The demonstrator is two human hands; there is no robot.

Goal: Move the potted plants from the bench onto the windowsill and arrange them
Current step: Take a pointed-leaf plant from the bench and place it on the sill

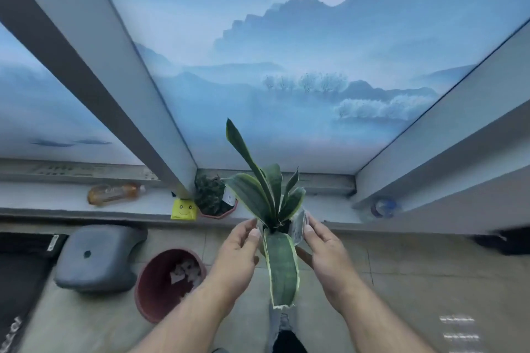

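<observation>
A snake plant (269,200) with long green, yellow-edged leaves sits in a small white pot that I hold in the air just in front of the windowsill (329,206). My left hand (238,252) grips the pot's left side and my right hand (327,252) grips its right side, beside a white tag. One broad leaf hangs down between my wrists. A dark, bushy plant in a reddish pot (213,197) stands on the sill just left of the held plant.
On the sill lie an orange bottle (114,193) at the left, a yellow smiley-face box (184,209) and a clear bottle with a blue label (383,208) at the right. Below on the tiled floor stand a grey stool (97,258) and a dark red bin (169,281).
</observation>
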